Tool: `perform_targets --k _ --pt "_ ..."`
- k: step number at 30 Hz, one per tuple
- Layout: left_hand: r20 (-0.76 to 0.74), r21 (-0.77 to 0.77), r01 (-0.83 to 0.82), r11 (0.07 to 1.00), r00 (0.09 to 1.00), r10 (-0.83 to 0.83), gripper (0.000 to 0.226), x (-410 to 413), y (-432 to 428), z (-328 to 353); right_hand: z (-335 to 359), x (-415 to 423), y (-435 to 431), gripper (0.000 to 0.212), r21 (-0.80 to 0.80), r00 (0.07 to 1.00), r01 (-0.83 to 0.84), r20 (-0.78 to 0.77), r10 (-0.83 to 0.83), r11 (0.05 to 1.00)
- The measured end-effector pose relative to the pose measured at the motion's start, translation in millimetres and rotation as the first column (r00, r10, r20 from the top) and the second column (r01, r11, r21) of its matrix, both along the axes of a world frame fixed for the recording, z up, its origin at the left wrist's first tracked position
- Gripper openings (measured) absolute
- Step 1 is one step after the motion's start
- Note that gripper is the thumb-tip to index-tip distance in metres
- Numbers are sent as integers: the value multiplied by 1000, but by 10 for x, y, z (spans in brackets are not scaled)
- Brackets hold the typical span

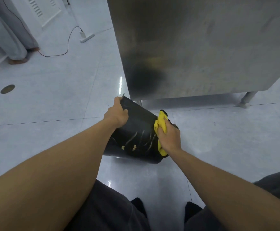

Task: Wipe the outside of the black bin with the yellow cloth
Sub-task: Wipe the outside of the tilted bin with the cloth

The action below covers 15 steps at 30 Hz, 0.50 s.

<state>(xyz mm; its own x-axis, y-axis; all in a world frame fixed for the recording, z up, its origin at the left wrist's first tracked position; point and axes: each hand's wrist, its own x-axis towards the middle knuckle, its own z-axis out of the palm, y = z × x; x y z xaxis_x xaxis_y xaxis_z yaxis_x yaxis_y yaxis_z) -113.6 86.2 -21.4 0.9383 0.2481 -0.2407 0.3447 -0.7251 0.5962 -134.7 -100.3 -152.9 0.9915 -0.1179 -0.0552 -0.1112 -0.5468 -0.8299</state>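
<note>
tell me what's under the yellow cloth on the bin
The yellow cloth lies against the black bin's outer wall, pressed by the right hand. Beside it, smears and yellowish bits show on the wall. Whatever dirt sits directly beneath the cloth is covered.

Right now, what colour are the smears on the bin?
Pale yellowish streaks and bits on the black bin, seen in the head view.
</note>
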Motion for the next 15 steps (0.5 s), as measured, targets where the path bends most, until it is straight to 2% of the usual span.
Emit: perform_targets --k 3,6,8,10,12,15 --pt "3 -62 -17 998 1000 17 49 8 5 -19 93 32 83 53 27 1000 -13 8 13 1000" --pt "26 -122 -38 992 999 41 50 23 -11 -9 293 -17 287 55 79 975 -171 156 157 982" --pt "40 -142 -65 988 997 72 51 35 -37 6 363 -62 450 57 61 911 -326 285 297 943" --pt "43 -174 -101 980 993 110 52 40 -55 30 353 -79 553 60 27 863 -406 340 373 914" --pt "52 -198 -139 970 987 152 52 40 -43 52 274 -57 524 57 34 878 -371 338 339 928" --pt "80 -90 -101 991 991 108 49 30 -6 50 109 -40 322 53 21 947 -204 256 192 979"
